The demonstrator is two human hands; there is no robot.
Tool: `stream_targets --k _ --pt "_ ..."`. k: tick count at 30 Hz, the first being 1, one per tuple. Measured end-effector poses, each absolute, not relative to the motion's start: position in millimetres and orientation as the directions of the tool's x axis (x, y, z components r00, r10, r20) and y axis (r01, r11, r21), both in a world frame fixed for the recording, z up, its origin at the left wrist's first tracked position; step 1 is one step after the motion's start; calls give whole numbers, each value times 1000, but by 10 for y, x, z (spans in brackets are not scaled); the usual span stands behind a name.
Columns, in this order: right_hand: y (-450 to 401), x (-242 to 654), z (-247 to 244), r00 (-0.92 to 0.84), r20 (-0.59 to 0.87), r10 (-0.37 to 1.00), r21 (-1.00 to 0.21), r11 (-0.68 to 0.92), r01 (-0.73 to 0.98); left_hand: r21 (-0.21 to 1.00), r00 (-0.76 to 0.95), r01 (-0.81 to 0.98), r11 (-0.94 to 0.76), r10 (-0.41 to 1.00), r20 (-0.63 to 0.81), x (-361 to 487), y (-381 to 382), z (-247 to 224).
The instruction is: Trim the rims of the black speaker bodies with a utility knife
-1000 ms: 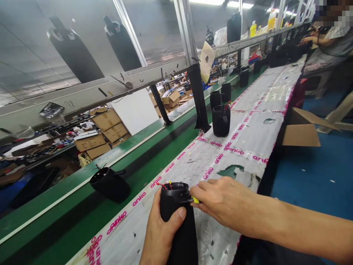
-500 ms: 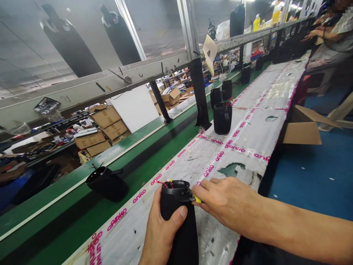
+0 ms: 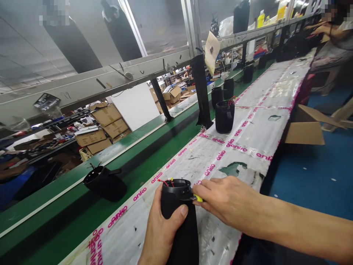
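Observation:
My left hand is wrapped round a black fabric-covered cylinder, probably a speaker housing. Its thumb lies across the near side below the rim. The cylinder stands with its open top up, and thin red wires with a small connector stick out of it. My right hand grips a yellow utility knife. Most of the knife is hidden in the fingers, and its blade end touches the cylinder's side just under the plastic collar.
A similar black cylinder lies tilted on the green conveyor. Another cylinder stands on the wrapped bench, with more beyond. A metal rail crosses above. An open carton sits at right. Another person works far right.
The view has shifted slightly. Both hands keep their grip, with the knife at almost the same spot on the cylinder's rim. The tilted cylinder on the conveyor sits slightly further left in view.

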State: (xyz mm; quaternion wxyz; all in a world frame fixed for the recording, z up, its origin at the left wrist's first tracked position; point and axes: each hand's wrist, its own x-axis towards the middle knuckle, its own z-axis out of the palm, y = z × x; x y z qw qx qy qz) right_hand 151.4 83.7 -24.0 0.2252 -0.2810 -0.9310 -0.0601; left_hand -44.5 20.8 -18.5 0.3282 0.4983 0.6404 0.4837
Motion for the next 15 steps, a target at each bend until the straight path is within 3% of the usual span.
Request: stream_targets --k 15 --pt "836 1553 -246 -750 438 496 8 832 555 953 -230 303 26 972 47 -464 218 -192"
